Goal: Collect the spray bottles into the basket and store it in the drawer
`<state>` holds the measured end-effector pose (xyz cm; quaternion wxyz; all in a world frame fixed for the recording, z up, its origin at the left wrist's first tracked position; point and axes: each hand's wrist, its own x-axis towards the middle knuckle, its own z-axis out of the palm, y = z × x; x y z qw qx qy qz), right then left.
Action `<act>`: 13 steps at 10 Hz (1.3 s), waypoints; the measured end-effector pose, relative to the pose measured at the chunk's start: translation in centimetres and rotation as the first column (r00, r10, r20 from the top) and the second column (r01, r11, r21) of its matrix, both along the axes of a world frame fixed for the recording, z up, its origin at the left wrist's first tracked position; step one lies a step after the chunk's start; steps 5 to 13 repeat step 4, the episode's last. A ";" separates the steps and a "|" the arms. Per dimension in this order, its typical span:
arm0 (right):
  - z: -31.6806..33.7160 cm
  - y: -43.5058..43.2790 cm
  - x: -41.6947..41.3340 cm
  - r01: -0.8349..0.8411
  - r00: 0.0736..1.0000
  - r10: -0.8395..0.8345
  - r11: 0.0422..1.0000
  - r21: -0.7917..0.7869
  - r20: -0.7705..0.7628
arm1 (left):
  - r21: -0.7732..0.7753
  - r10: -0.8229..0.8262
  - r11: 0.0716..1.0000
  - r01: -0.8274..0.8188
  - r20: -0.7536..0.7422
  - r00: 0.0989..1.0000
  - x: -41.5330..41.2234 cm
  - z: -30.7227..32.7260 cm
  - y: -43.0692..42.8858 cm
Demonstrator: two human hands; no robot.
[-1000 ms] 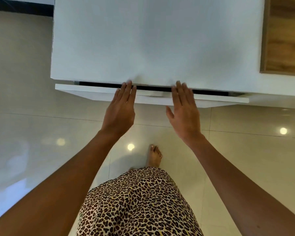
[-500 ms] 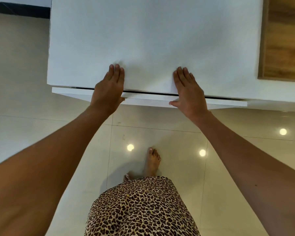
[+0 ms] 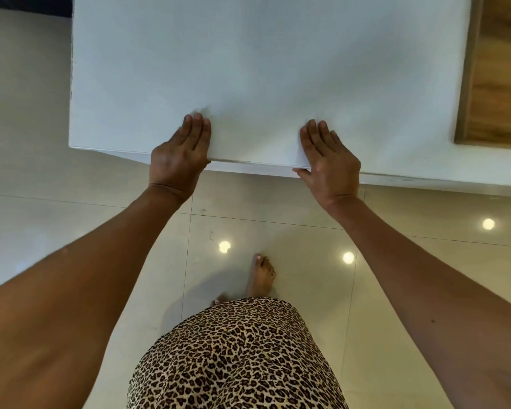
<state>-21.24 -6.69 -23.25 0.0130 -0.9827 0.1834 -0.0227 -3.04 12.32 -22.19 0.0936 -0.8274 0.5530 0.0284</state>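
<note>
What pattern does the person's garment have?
The garment has a leopard-spot print, black and brown on tan, shown best in the head view.

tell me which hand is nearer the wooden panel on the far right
Right. The right hand lies flat on the white cabinet top, on the side toward the wooden panel; the left hand rests farther away, beyond the right hand.

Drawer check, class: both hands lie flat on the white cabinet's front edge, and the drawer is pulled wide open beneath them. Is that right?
Not quite. The head view shows the drawer pushed in, only a thin strip of its front showing. The left hand and right hand do lie flat on the white cabinet edge.
</note>
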 end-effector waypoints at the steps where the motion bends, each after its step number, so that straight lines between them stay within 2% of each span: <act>1: 0.2 0.4 0.2 0.036 0.999 -0.036 0.999 0.016 -0.029 | 0.018 0.073 0.997 -0.073 -0.007 0.997 -0.2 -0.1 0.0; 3: 2.0 1.7 1.1 0.138 0.981 -0.124 0.987 0.083 -0.149 | 0.075 0.215 0.976 -0.205 -0.160 0.964 -1.1 3.0 -0.8; 4: 3.1 2.5 0.8 0.169 0.982 -0.157 0.979 0.111 -0.109 | 0.083 0.153 0.986 -0.144 -0.119 0.981 -1.6 4.8 -0.7; 13: 3.1 2.5 0.8 0.169 0.982 -0.157 0.979 0.111 -0.109 | 0.083 0.153 0.986 -0.144 -0.119 0.981 -1.6 4.8 -0.7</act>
